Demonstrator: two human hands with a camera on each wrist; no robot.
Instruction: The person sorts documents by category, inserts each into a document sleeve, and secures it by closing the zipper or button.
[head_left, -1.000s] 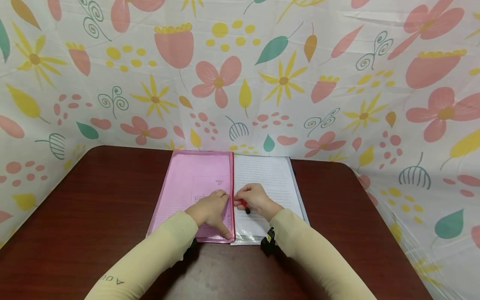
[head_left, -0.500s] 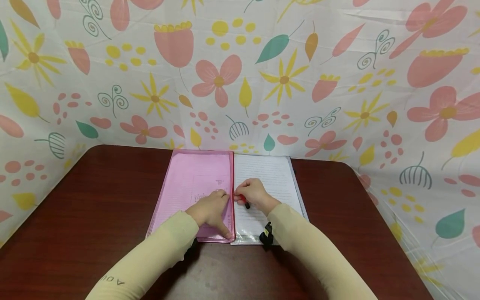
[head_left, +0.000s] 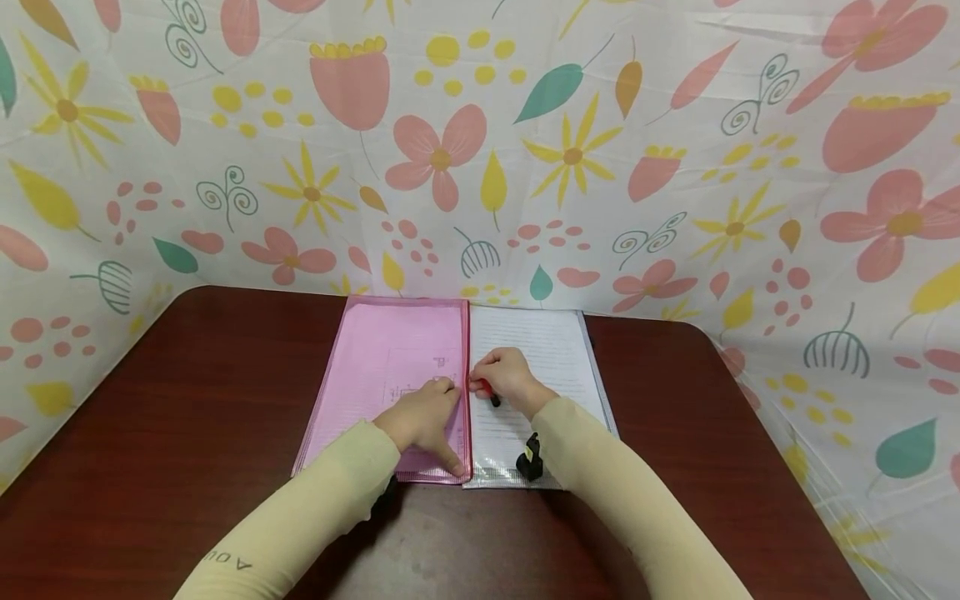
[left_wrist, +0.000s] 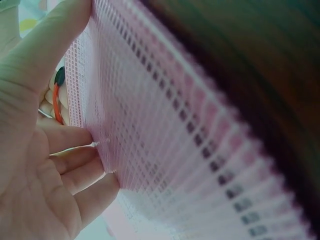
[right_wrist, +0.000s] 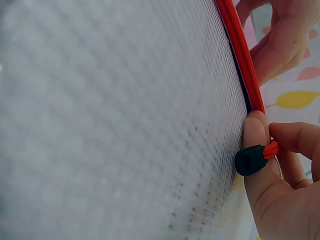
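Observation:
A pink mesh zip pouch [head_left: 375, 350] lies on the table with a red zipper [head_left: 466, 333] along its right edge. My left hand [head_left: 422, 417] rests on the pouch beside that edge, thumb and fingers spread; in the left wrist view the fingertips [left_wrist: 102, 195] touch the mesh. Across the zipper, my right hand [head_left: 515, 379] pinches the red cord zipper pull [right_wrist: 251, 160], whose black end sticks out past the thumb. The slider is hidden behind the fingers. Under the right hand lies a clear mesh pouch [head_left: 558, 350] with lined paper showing through.
Both pouches lie on a dark reddish-brown table [head_left: 187, 417], their far edges close to a floral curtain [head_left: 570, 208] that hangs behind and at the sides. A black wrist strap [head_left: 530, 462] shows below my right cuff.
My right hand has shifted slightly farther away along the red zipper, with the pull between its fingers. The left hand stays in place, and the head view has tilted a little.

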